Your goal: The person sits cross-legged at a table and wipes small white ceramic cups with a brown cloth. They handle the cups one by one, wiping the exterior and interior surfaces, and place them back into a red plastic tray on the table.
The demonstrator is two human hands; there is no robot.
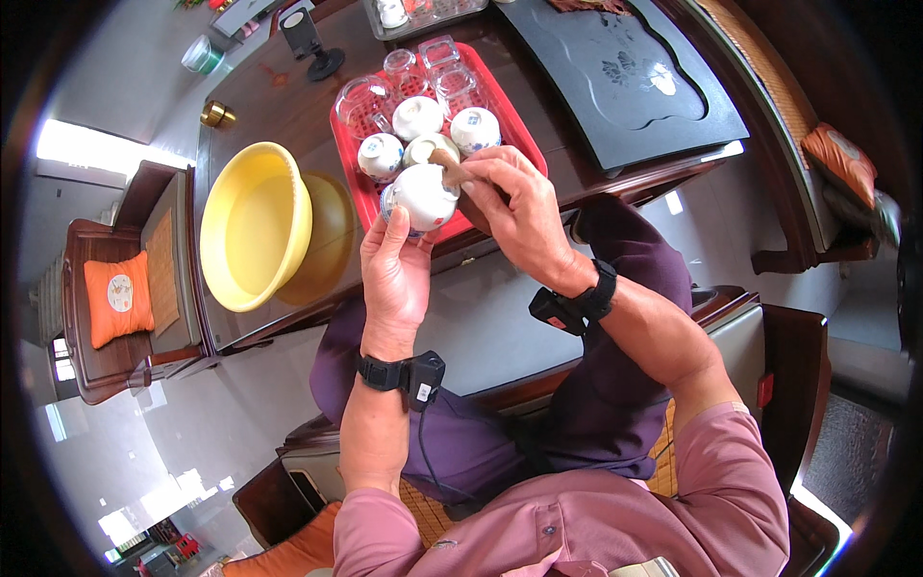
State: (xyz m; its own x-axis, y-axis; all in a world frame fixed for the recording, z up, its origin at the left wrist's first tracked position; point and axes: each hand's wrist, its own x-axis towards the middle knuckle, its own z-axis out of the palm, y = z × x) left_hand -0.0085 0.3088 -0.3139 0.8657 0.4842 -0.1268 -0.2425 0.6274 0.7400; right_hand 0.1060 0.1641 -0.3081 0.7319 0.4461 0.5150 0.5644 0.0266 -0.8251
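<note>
My left hand [396, 278] grips a rounded white porcelain vessel [427, 193] with blue decoration and a small red mark. It is held above the near edge of a red plastic tray [532, 150]. Pinched in the fingers of my right hand [515, 209] is a brown cloth [448, 169], against the vessel's upper right side. Behind the vessel, several white porcelain cups [418, 118] rest upside down in the tray. A glass mug [363, 101] and several clear glasses [404, 70] stand at the tray's far end.
A yellow plastic basin [249, 227] stands on the dark wooden table [270, 108], left of the tray. Further back are a black phone stand [311, 45], a brass-coloured round object [216, 114] and a metal tray [433, 16]. A black tea tray [620, 79] lies to the right.
</note>
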